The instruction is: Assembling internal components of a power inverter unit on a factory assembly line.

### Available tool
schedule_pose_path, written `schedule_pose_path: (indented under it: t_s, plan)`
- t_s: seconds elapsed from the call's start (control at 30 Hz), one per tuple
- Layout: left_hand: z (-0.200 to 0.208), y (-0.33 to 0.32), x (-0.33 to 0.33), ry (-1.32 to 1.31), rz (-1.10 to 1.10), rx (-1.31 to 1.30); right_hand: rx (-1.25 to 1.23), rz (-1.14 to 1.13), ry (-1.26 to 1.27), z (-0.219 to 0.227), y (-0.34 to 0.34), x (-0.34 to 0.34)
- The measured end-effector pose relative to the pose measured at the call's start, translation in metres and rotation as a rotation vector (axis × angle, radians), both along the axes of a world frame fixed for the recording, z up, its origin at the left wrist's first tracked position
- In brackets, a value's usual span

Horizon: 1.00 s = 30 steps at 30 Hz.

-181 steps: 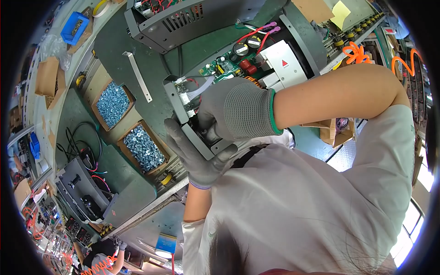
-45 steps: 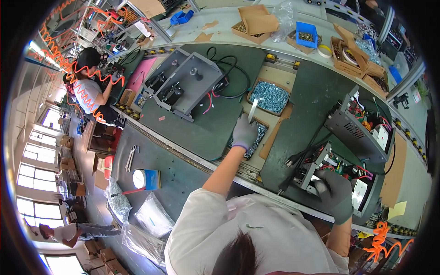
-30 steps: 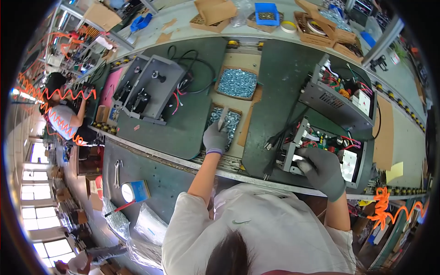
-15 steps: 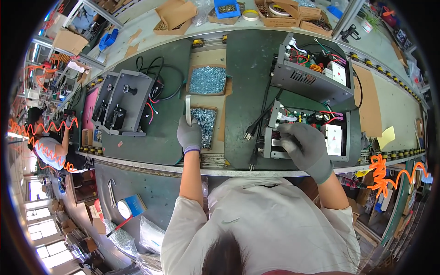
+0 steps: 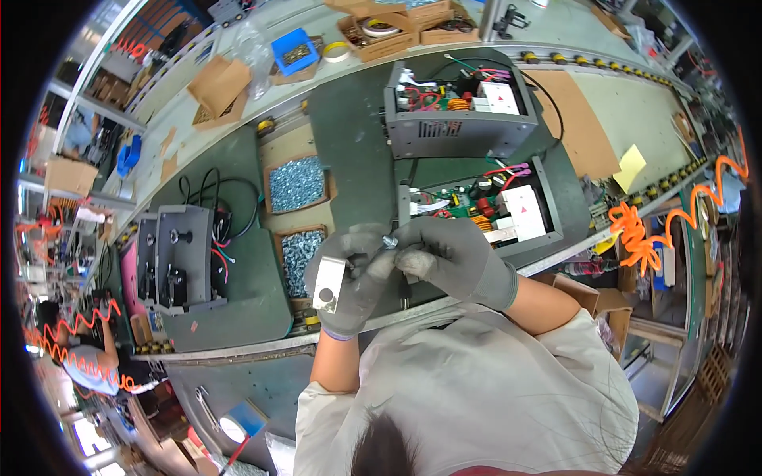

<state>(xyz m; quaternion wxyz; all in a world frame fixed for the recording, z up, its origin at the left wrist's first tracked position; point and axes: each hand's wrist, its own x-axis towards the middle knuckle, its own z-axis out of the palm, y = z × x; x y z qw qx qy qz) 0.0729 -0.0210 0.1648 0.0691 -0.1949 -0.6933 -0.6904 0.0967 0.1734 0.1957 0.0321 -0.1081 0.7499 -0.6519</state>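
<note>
Both my gloved hands are together in front of me, in the middle of the view. My left hand (image 5: 353, 278) is closed on a flat silver metal plate (image 5: 328, 285) with a round hole, held against the palm. A small shiny bolt (image 5: 390, 241) shows where the fingertips meet. My right hand (image 5: 456, 258) has its fingers pinched together at that bolt; how the grip is shared is partly hidden. Beyond the right hand lies an open grey housing (image 5: 546, 208) with a circuit board, wires and a white block. Left of my hands is a tray of small metal fasteners (image 5: 300, 258).
Another open housing (image 5: 448, 135) stands behind the near one. A second tray of fasteners (image 5: 295, 184) sits farther back. At left is a grey metal panel (image 5: 186, 250) with black cables. Orange coiled hoses (image 5: 635, 242) hang at right. Far left, a co-worker (image 5: 91, 357) is at work.
My left hand has moved away from the fastener tray with the plate, and my right hand has left the near housing. The two now meet at the bolt. The view has turned.
</note>
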Motion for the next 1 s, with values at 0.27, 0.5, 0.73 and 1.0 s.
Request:
schedule_pose_path:
  t_s: [0.27, 0.5, 0.73, 1.0]
  plan:
    - [-0.012, 0.004, 0.000, -0.132, -0.248, 0.018, -0.214, 0.082, -0.331, 0.001, 0.024, 0.002]
    - [-0.015, 0.030, -0.016, -0.439, -0.231, 0.493, -0.335, -0.085, -0.189, 0.001, 0.025, 0.004]
    - [-0.002, 0.041, 0.001, -0.330, -0.160, 0.152, 0.164, -0.362, 0.419, 0.002, 0.021, -0.003]
    - [0.005, 0.039, 0.010, -0.229, -0.185, 0.070, 0.018, -0.410, 0.507, 0.009, 0.002, -0.016]
